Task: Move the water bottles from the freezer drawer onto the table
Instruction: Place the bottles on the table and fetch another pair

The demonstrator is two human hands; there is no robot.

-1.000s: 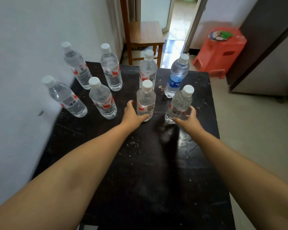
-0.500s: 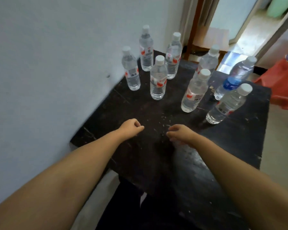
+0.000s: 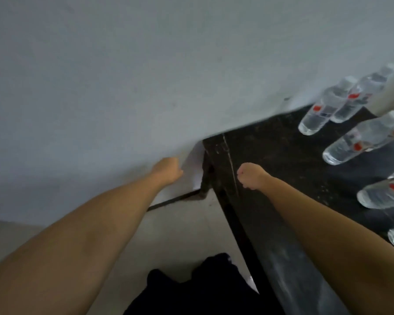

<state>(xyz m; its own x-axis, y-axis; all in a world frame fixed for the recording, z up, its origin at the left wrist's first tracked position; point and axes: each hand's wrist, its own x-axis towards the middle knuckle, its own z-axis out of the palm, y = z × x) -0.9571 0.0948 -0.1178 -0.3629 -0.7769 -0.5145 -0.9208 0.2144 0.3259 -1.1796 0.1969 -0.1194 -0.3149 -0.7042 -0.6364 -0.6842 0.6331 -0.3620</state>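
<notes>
Several clear water bottles (image 3: 359, 142) with red labels stand on the black table (image 3: 280, 155) at the right edge of the blurred view; one more bottle (image 3: 321, 110) stands nearer the wall. My left hand (image 3: 168, 170) hangs past the table's near corner, in front of the wall, its fingers loosely curled and holding nothing. My right hand (image 3: 251, 175) hovers over the table's near corner, fingers loosely curled, holding nothing. Neither hand touches a bottle. The freezer drawer is out of view.
A pale grey wall (image 3: 146, 76) fills the left and upper view. The table's black leg (image 3: 205, 178) stands by the wall above a light floor (image 3: 187, 235). Dark clothing (image 3: 191, 289) shows at the bottom.
Both hands let go of the bottles and drew back from them. The view has swung left, so the bottles now sit at the right edge and the left hand is off the table.
</notes>
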